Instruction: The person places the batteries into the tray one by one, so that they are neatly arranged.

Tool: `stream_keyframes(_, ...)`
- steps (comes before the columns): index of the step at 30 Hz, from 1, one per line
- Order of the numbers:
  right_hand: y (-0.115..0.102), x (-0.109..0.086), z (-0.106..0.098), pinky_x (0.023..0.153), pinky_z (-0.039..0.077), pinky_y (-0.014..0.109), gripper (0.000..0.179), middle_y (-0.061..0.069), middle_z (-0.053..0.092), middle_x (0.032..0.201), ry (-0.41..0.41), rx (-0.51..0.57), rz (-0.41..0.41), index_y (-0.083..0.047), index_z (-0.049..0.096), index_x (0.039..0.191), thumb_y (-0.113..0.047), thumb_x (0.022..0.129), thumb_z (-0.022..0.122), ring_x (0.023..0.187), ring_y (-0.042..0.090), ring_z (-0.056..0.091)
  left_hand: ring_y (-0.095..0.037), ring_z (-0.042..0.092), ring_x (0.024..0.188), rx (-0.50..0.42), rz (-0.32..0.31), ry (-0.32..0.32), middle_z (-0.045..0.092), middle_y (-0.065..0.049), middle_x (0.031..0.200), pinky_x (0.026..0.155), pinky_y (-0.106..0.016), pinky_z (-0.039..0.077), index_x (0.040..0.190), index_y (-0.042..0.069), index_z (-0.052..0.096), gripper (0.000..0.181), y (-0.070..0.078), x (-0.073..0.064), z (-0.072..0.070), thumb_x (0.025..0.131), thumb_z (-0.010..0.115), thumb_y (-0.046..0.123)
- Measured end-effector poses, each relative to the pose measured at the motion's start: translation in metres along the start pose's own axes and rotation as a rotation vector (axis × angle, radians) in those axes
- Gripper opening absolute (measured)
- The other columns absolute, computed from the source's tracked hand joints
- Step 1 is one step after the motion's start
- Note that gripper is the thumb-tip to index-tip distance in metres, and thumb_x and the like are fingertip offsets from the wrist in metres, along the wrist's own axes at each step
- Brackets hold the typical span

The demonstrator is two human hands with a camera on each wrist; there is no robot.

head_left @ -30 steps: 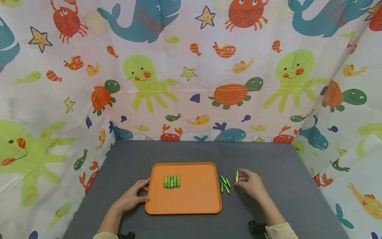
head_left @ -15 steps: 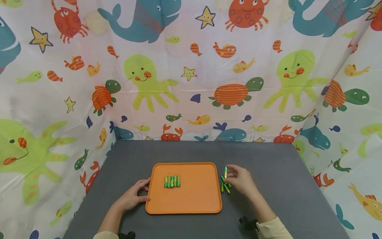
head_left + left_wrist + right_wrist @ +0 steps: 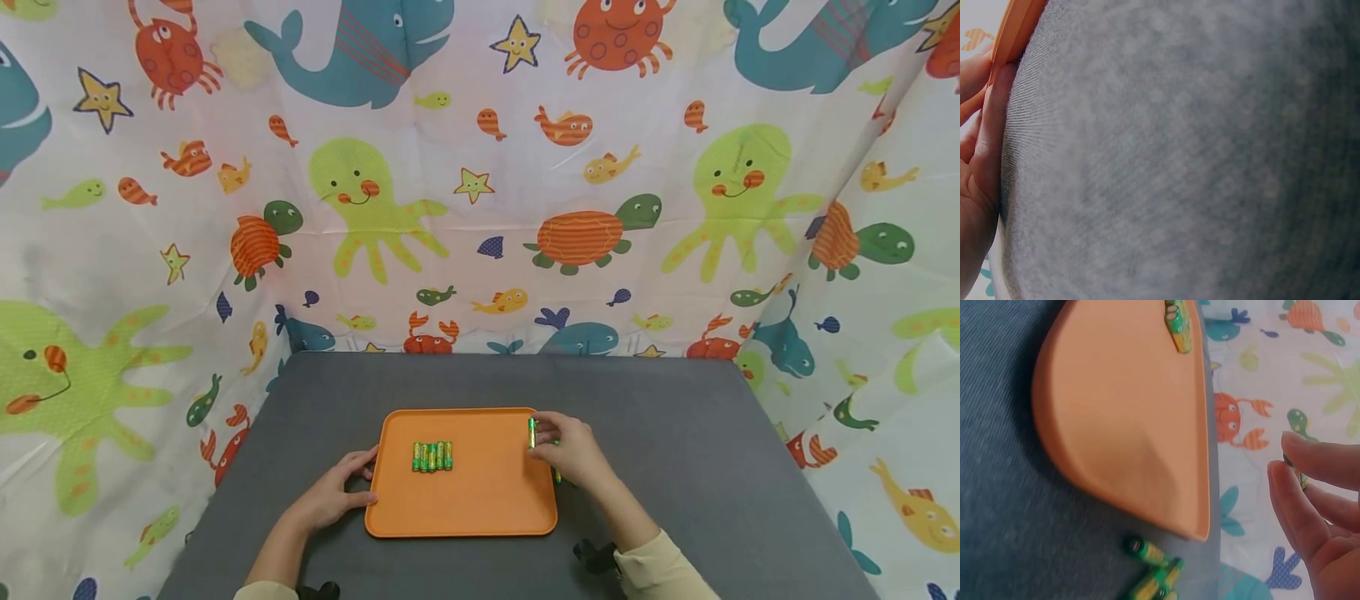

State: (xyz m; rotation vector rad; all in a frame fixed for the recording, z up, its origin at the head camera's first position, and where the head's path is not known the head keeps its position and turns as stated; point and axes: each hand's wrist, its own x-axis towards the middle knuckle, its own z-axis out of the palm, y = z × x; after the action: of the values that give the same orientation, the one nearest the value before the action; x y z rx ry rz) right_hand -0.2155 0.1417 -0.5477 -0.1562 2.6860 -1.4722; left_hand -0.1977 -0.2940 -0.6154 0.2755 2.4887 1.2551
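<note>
An orange tray (image 3: 465,512) lies on the dark grey table. My left hand (image 3: 335,490) holds its left rim, and the left wrist view shows the tray edge (image 3: 1016,34) between thumb and fingers. Several green and gold batteries (image 3: 432,457) stand side by side in a row on the tray's left half. Over the tray's right rim, my right hand (image 3: 573,450) pinches one upright battery (image 3: 532,433) between thumb and fingertips. In the right wrist view, fingers mostly cover that battery (image 3: 1302,479).
Loose batteries (image 3: 1147,551) lie in a small pile just off the tray's right side, mostly hidden behind my right hand in the head view. A curtain (image 3: 480,250) printed with sea animals hangs behind the table (image 3: 675,400) and along both sides.
My right hand has carried the battery leftward, from right of the loose pile, across it, to the tray's right rim. My left hand, the tray and the row have stayed still.
</note>
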Motion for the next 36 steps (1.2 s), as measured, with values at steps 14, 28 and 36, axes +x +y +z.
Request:
stream_keyframes(14, -0.015, 0.011, 0.023, 0.077, 0.058, 0.034, 0.052, 0.005, 0.07, 0.109, -0.067, 0.063, -0.034, -0.01, 0.066, 0.13, -0.006, 0.081, 0.083, 0.094, 0.018, 0.068, -0.022, 0.051, 0.115, -0.003, 0.01, -0.004, 0.044, -0.009, 0.148, 0.105, -0.053, 0.034, 0.16, 0.016, 0.032, 0.087, 0.001, 0.0, 0.002, 0.088, 0.078, 0.034)
stream_keyframes(28, -0.016, 0.03, 0.066, 0.078, 0.056, 0.035, 0.057, 0.01, 0.067, 0.11, -0.15, 0.081, -0.069, -0.001, 0.063, 0.132, -0.005, 0.08, 0.085, 0.097, 0.026, 0.066, -0.022, 0.051, 0.115, 0.002, -0.001, 0.007, 0.044, -0.008, 0.148, 0.104, -0.052, 0.034, 0.16, 0.017, 0.034, 0.087, 0.0, 0.001, 0.002, 0.087, 0.079, 0.033)
stream_keyframes(36, -0.019, 0.035, 0.091, 0.078, 0.055, 0.033, 0.051, 0.009, 0.069, 0.104, -0.174, 0.024, -0.088, -0.002, 0.066, 0.126, -0.004, 0.078, 0.086, 0.094, 0.026, 0.068, -0.022, 0.051, 0.115, -0.012, -0.009, 0.005, 0.043, -0.008, 0.149, 0.104, -0.053, 0.034, 0.16, 0.017, 0.033, 0.087, 0.001, 0.0, 0.001, 0.087, 0.079, 0.033)
